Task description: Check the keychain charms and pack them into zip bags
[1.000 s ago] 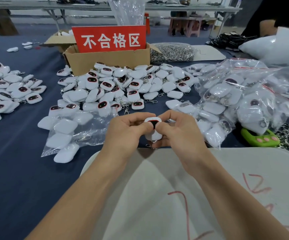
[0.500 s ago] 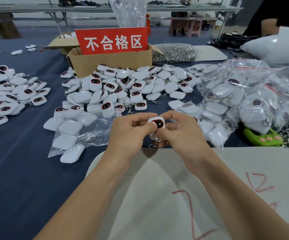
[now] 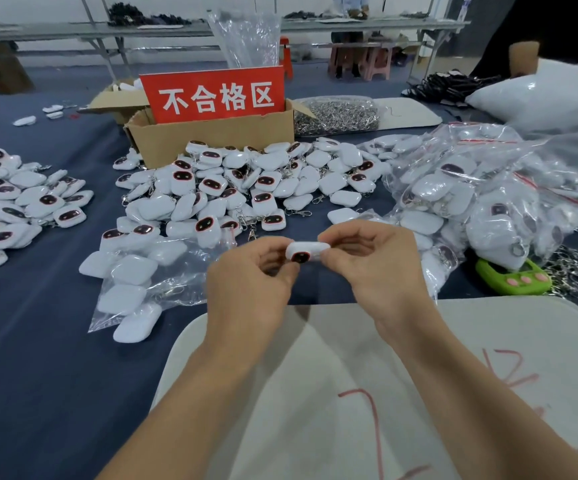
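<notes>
Charm point(image 3: 306, 251): we saw only its edge and part of the dark face, ends covered by fingertips point(image 3: 332, 254) | its chain: hidden | left pile point(image 3: 14, 202): cut by frame edge | bagged charms point(image 3: 481, 199): blurred behind plastic | far shelf items: too small to tell.

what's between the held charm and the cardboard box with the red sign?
Head view: a loose heap of white keychain charms with dark faces on the blue cloth fills the stretch from the white charm in both hands to the brown cardboard box.
</notes>
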### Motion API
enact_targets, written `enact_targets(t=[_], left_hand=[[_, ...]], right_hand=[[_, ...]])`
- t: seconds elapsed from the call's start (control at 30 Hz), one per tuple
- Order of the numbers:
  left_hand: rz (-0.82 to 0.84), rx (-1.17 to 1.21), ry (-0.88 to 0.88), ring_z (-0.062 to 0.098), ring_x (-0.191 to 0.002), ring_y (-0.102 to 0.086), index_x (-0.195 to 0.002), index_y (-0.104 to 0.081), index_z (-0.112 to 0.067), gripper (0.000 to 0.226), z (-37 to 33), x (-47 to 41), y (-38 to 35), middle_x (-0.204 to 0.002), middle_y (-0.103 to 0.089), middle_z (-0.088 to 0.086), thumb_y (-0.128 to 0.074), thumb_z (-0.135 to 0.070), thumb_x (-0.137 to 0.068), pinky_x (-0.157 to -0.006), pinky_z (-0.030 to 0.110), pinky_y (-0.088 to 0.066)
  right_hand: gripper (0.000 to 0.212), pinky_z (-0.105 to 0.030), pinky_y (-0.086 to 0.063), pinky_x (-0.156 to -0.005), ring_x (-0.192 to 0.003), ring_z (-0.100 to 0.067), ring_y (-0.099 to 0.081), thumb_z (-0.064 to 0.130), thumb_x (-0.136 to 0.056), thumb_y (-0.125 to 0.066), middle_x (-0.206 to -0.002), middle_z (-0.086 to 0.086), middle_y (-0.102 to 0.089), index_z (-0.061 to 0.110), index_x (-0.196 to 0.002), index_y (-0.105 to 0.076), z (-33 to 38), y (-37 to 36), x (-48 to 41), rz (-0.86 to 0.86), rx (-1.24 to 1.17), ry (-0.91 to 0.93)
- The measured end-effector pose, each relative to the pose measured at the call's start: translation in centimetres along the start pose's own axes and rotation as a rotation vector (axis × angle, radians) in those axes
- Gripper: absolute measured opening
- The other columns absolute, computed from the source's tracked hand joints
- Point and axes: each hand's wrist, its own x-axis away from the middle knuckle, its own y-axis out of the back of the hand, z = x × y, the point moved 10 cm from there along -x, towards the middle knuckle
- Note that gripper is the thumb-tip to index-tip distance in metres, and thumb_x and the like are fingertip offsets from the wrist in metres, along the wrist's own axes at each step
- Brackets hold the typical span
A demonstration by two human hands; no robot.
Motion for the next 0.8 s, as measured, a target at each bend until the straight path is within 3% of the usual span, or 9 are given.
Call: enact_targets(t=[0.13,0.23,0.3,0.4,0.47,0.53,0.6,0.67,0.8], left_hand=[[0.089,-0.096,-0.056,-0.003,-0.087,-0.071,-0.110,-0.073,-0.050,0.042,-0.2,0.3,-1.1,-0.092,-0.075,-0.030,-0.071,-0.014,-0.088,-0.083,0.027,-0.058],[0.053,-0.075,-0.021,-0.001,-0.091,-0.072,-0.114,-0.079,-0.036,0.033,0.6,0.0,-0.6,-0.097,-0.077,-0.023,-0.073,-0.012,-0.091,-0.089,0.035,-0.059],[0.074,-0.045,-0.038,0.002,-0.090,-0.073,-0.109,-0.077,-0.042,0.036,0.3,0.0,-0.6,-0.094,-0.077,-0.022,-0.072,-0.012,-0.091,-0.087,0.038,-0.059],[0.175,0.053,0.015,0.012,-0.076,-0.073,-0.101,-0.074,-0.051,0.037,0.3,0.1,-1.6,-0.080,-0.077,-0.011,-0.068,-0.017,-0.089,-0.081,0.046,-0.060],[0.172,0.095,0.106,0.017,-0.063,-0.069,-0.116,-0.072,-0.036,0.032,1.1,0.0,-2.0,-0.070,-0.076,0.001,-0.069,-0.016,-0.091,-0.076,0.049,-0.062],[0.154,0.231,0.224,0.019,-0.057,-0.068,-0.126,-0.069,-0.022,0.034,2.0,0.0,-2.2,-0.069,-0.076,0.006,-0.067,-0.010,-0.095,-0.064,0.039,-0.062],[0.159,0.354,0.311,0.018,-0.053,-0.066,-0.120,-0.073,-0.016,0.024,2.3,0.0,-2.3,-0.068,-0.074,0.008,-0.064,-0.010,-0.098,-0.054,0.028,-0.056],[0.168,0.436,0.354,0.016,-0.051,-0.064,-0.105,-0.077,-0.012,0.017,2.3,0.1,-2.3,-0.064,-0.070,0.008,-0.061,-0.013,-0.101,-0.050,0.024,-0.053],[0.118,0.560,0.411,0.016,-0.047,-0.061,-0.076,-0.075,-0.009,0.038,2.7,-0.1,-1.9,-0.064,-0.069,0.010,-0.057,-0.023,-0.105,-0.046,0.023,-0.051]], right_hand=[[0.048,-0.013,-0.054,-0.072,-0.073,-0.001,-0.071,-0.009,-0.077,-0.077,-0.077,0.020,-0.075,0.038,-0.068,-0.074,1.4,-0.4,0.4,-0.025,0.112,0.144],[0.052,-0.013,-0.054,-0.073,-0.074,-0.001,-0.071,-0.010,-0.077,-0.076,-0.078,0.022,-0.075,0.041,-0.066,-0.074,1.3,-0.7,0.4,-0.011,0.102,0.154],[0.049,-0.015,-0.055,-0.073,-0.073,-0.002,-0.071,-0.007,-0.079,-0.077,-0.078,0.020,-0.076,0.041,-0.068,-0.075,1.3,-0.8,0.4,-0.006,0.106,0.152],[0.036,-0.021,-0.056,-0.074,-0.071,-0.004,-0.070,-0.001,-0.085,-0.073,-0.083,0.012,-0.078,0.034,-0.088,-0.080,-0.3,-0.7,-0.1,0.021,0.020,0.012],[0.038,-0.021,-0.054,-0.069,-0.067,-0.003,-0.066,-0.001,-0.089,-0.066,-0.096,0.010,-0.079,0.032,-0.102,-0.079,-1.6,-1.4,0.0,0.100,-0.065,-0.125],[0.044,-0.018,-0.052,-0.066,-0.072,-0.003,-0.068,-0.003,-0.088,-0.065,-0.109,0.012,-0.077,0.031,-0.114,-0.073,-2.0,-2.4,0.4,0.218,-0.105,-0.174],[0.045,-0.017,-0.052,-0.065,-0.070,-0.005,-0.068,-0.005,-0.086,-0.066,-0.103,0.012,-0.078,0.026,-0.118,-0.073,-2.0,-2.9,0.6,0.275,-0.092,-0.168],[0.035,-0.019,-0.050,-0.060,-0.064,-0.010,-0.064,-0.004,-0.088,-0.066,-0.082,0.005,-0.077,0.018,-0.113,-0.076,-2.0,-2.4,0.4,0.234,-0.099,-0.171],[0.015,-0.024,-0.047,-0.053,-0.058,-0.019,-0.060,0.010,-0.097,-0.066,-0.076,-0.013,-0.073,0.014,-0.095,-0.081,-1.8,-2.2,0.2,0.188,-0.171,-0.172]])
